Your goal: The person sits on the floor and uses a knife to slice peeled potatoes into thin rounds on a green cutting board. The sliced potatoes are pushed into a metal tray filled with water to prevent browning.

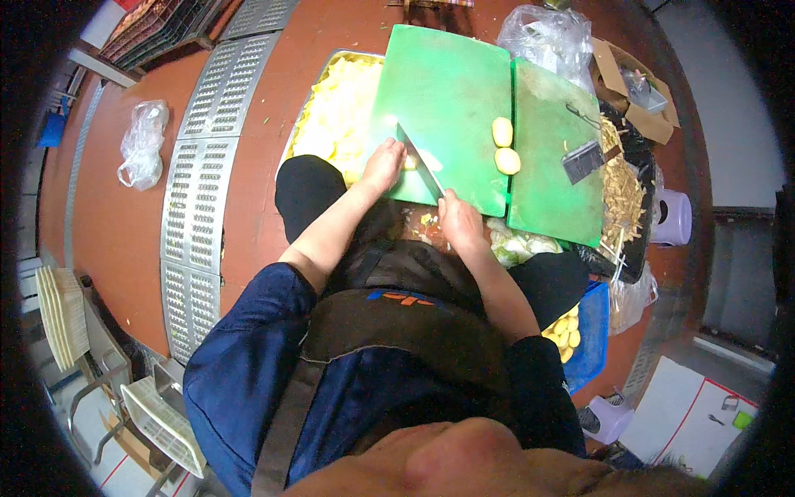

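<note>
My right hand (459, 218) grips the handle of a kitchen knife (420, 160), its long blade slanting up-left across a green cutting board (447, 81). Curled beside the blade's front part, my left hand (384, 164) is against a piece of peeled potato (410, 163); what lies under its fingers is hidden. Two peeled potatoes, one (502, 132) above the other (507, 161), rest at the board's right edge. Left of the board, a metal tray (302, 115) holds a heap of pale yellow cut potato (338, 102).
A second green board (546, 205) carries a cleaver (582, 163) and a peeler (582, 115). Beyond are peelings (624, 202) in a black container, a cardboard box (658, 124) and a blue crate (590, 348) with peeled potatoes. Metal drain grates (200, 199) cross the red floor.
</note>
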The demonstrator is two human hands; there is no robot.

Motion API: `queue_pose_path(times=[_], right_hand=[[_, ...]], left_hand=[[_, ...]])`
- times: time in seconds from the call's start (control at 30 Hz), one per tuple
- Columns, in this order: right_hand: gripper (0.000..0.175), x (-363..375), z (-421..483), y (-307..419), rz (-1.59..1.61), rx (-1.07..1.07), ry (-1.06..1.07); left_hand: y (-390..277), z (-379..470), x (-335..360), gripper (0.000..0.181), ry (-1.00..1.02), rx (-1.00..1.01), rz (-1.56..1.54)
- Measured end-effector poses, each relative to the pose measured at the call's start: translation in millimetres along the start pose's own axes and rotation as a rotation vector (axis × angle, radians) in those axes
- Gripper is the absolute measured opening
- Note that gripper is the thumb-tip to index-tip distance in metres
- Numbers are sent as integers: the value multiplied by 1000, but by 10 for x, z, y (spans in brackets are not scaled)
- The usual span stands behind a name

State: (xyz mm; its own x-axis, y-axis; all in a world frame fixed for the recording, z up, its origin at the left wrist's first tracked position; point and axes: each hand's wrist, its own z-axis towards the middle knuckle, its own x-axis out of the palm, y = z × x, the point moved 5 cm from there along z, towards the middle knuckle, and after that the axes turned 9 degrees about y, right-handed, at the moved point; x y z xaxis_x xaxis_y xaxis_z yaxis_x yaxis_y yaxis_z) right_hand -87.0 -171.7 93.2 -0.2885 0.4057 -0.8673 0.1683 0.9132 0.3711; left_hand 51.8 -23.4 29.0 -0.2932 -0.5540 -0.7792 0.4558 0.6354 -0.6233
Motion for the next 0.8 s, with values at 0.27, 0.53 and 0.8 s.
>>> queue_pose_path(times=[0.27, 0.53, 0.8], right_hand=[[21, 22, -9, 52, 37, -19, -7], [20, 61, -28, 21, 50, -26, -46], [21, 101, 0, 36, 53, -16, -1]], left_hand=[[70, -58, -5, 11, -35, -17, -22], [54, -53, 24, 11, -45, -2, -62], [76, -103, 3, 11, -41, -30, -46]])
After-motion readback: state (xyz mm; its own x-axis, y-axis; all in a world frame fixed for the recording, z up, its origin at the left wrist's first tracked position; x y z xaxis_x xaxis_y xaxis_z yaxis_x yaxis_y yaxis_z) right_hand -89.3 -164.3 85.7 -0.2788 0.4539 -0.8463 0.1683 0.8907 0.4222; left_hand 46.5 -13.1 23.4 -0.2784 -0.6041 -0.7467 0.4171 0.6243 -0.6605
